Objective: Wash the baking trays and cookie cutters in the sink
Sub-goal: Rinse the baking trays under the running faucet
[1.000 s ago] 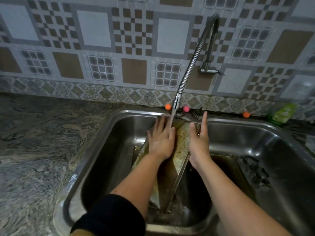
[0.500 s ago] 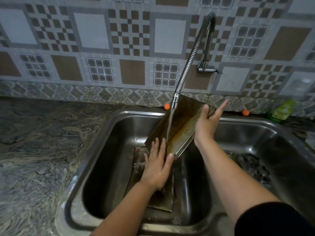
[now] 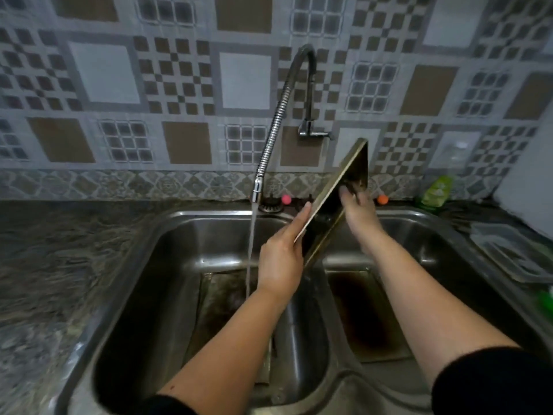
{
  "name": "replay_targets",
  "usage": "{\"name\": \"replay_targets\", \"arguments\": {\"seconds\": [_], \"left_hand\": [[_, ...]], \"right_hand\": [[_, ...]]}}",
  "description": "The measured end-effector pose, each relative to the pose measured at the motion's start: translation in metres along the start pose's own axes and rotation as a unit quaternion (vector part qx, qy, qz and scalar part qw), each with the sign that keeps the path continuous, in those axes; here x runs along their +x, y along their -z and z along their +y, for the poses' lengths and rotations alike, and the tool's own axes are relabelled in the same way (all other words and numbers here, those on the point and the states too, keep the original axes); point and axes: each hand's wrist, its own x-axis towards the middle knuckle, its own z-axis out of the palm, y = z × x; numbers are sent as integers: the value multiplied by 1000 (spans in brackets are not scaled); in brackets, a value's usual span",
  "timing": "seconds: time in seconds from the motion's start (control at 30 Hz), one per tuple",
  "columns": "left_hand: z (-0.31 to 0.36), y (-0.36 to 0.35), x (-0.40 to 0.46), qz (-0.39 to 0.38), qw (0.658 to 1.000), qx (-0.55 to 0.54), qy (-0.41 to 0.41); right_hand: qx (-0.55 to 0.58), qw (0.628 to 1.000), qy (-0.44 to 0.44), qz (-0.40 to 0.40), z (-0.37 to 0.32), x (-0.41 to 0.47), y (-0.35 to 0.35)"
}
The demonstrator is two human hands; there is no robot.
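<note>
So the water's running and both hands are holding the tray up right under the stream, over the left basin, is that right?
Not quite. The head view shows the tray held up by the left hand and right hand to the right of the stream, above the divider between the basins. The water falls past it into the left basin.

We see a dark, stained baking tray (image 3: 335, 205) held up on edge above the divider of the double sink (image 3: 167, 235), tilted with its top corner toward the tiled wall. A second tray (image 3: 221, 298) lies flat in the left basin under the running water, and a third, darkly browned tray (image 3: 365, 316) lies flat in the right basin.
</note>
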Motion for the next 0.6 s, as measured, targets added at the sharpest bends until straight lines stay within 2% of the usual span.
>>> {"name": "replay_targets", "arguments": {"seconds": [0.03,0.07,0.13,0.23,0.27,0.33,0.5,0.57,0.6], "left_hand": [[6,-7,2,3,1000,-15,5],[11,-13,3,5,1000,-23,7],[22,-24,7,6,997,-67,28],[34,-40,8,-28,985,-156,70],[35,-46,6,-39,982,-166,81],[34,-57,-3,-65,978,-165,110],[19,-83,-27,-179,969,-70,158],[7,-90,-31,-219,961,34,165],[1,-91,-33,-257,945,102,174]], "right_hand": [[-80,995,-41,37,17,3,8],[-112,989,-85,50,32,4,16],[-70,990,-119,25,60,3,28],[68,994,-85,11,82,1,40],[87,993,-79,23,84,1,45],[50,993,-101,31,92,1,55],[-123,980,-159,2,132,-4,81],[-151,973,-176,-13,153,-6,92],[-159,969,-186,-27,164,-8,96]]}}
